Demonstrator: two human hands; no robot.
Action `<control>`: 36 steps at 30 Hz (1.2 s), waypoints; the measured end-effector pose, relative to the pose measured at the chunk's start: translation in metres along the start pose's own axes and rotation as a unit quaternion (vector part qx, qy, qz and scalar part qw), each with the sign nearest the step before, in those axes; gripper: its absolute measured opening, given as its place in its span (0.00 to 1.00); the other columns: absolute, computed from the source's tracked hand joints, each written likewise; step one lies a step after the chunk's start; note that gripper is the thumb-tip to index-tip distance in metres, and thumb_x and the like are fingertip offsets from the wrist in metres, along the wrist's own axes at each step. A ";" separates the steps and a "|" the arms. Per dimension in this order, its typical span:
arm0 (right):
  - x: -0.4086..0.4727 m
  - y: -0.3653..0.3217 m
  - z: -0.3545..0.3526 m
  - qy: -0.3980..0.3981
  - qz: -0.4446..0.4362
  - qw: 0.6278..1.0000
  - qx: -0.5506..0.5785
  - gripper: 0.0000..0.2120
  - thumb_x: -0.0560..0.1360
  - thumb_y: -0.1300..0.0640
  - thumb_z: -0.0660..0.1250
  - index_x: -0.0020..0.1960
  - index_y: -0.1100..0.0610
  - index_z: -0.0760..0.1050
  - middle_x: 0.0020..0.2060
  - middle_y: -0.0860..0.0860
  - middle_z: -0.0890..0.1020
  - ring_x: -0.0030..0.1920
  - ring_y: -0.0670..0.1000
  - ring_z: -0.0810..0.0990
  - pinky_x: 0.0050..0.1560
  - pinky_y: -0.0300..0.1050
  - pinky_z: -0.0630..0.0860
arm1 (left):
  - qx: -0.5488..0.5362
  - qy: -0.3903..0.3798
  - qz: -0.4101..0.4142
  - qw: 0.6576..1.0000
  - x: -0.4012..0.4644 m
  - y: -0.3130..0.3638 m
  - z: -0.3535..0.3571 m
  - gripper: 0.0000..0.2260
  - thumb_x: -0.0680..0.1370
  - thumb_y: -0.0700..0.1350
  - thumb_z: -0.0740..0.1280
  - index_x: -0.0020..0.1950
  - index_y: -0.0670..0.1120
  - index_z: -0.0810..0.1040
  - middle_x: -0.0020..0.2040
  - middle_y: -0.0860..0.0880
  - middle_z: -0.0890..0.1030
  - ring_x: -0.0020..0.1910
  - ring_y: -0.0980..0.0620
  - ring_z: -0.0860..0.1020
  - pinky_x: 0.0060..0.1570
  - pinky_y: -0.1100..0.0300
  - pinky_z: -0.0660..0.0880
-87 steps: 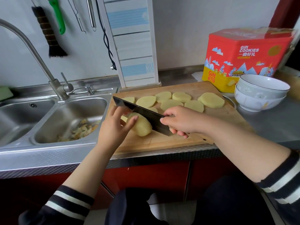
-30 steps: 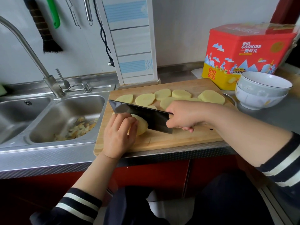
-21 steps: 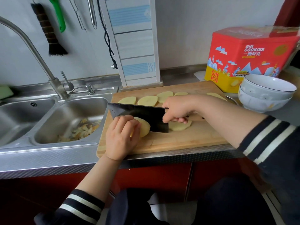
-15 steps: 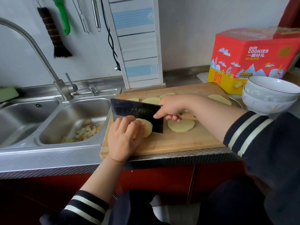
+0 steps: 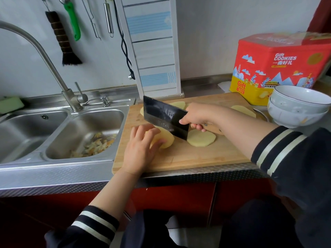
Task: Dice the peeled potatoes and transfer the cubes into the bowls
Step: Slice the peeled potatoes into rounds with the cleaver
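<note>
On the wooden cutting board (image 5: 197, 156) lies a peeled potato piece (image 5: 165, 140), held down by my left hand (image 5: 141, 149) with fingers curled over it. My right hand (image 5: 198, 117) grips the handle of a dark cleaver (image 5: 164, 119), whose blade stands just right of the potato piece with its tip raised. A fresh slice (image 5: 201, 139) lies flat to the right of the blade. More slices (image 5: 243, 110) sit along the board's far side, partly hidden by my right arm. Two stacked white bowls (image 5: 299, 106) stand at the board's right.
A double steel sink (image 5: 59, 129) lies left of the board, with potato peels (image 5: 95, 145) in the near basin and a tall tap (image 5: 53, 68) behind. A red cookie tin (image 5: 279, 65) stands behind the bowls. A brush and utensils hang on the wall.
The cleaver cut through the potato and one slice dropped flat to the right of the blade. The blade's tip has since lifted while my left hand keeps holding the remaining piece.
</note>
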State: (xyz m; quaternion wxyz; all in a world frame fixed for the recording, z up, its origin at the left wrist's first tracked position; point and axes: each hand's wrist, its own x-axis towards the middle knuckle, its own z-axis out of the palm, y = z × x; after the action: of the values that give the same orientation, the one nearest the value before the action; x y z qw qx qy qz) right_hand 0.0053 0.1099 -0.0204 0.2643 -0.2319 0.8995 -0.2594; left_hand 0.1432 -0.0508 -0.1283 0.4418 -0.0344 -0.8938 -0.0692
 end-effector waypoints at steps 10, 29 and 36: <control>-0.038 -0.001 0.014 -0.019 -0.038 0.998 -0.051 0.08 0.79 0.59 0.61 0.44 0.62 0.72 0.30 0.55 0.74 0.22 0.49 0.69 0.24 0.37 0.69 | -0.001 0.068 -0.004 0.998 0.009 0.003 0.001 0.10 0.81 0.44 0.66 0.46 0.39 0.83 0.47 0.44 0.81 0.43 0.45 0.77 0.42 0.57 0.73; -0.083 -0.027 -0.003 0.069 -0.130 0.971 -0.190 0.08 0.77 0.61 0.59 0.39 0.60 0.70 0.27 0.58 0.77 0.21 0.55 0.72 0.24 0.37 0.68 | -0.023 0.056 -0.040 0.997 0.010 0.003 0.002 0.11 0.80 0.44 0.64 0.47 0.37 0.80 0.47 0.42 0.79 0.45 0.43 0.78 0.42 0.55 0.73; -0.093 -0.034 -0.006 0.059 -0.131 0.974 -0.174 0.09 0.78 0.60 0.59 0.40 0.60 0.70 0.34 0.62 0.80 0.23 0.54 0.73 0.22 0.37 0.70 | -0.030 0.046 -0.030 0.998 0.012 0.004 0.003 0.10 0.80 0.43 0.63 0.49 0.37 0.80 0.49 0.41 0.79 0.47 0.42 0.77 0.46 0.57 0.72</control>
State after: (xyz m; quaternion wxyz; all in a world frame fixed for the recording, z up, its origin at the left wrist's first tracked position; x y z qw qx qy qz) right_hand 0.0817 0.1373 0.0369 0.1300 -0.3741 0.9068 -0.1444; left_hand 0.1342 -0.0465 -0.1203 0.4786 -0.0179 -0.8708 -0.1110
